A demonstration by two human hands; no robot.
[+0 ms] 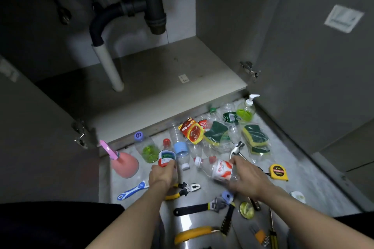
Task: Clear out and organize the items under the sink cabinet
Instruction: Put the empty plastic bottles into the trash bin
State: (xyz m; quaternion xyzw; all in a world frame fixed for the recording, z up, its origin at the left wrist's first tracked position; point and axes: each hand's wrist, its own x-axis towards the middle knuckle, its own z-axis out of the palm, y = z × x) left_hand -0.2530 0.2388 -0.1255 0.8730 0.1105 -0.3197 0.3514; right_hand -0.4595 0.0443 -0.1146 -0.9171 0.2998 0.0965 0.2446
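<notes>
The sink cabinet [162, 79] stands open, its floor bare except for a small white tag. On the floor in front lie many items. My left hand [162, 175] grips an upright red-capped bottle with a red and green label [166, 156]. My right hand [245, 178] holds a clear bottle with a red and white label [219, 168], lying on its side with its white cap pointing left. Between them stands a small bottle with a blue cap [182, 152].
On the floor: pink plunger [123, 162], purple-capped bottle [146, 146], soap pump bottle [247, 108], sponges [255, 137], empty bottles, hammer [235, 150], yellow tape measure [278, 172], pliers [186, 189], wrenches, screwdrivers. Drain pipes [125, 12] hang in the cabinet. Both doors stand open.
</notes>
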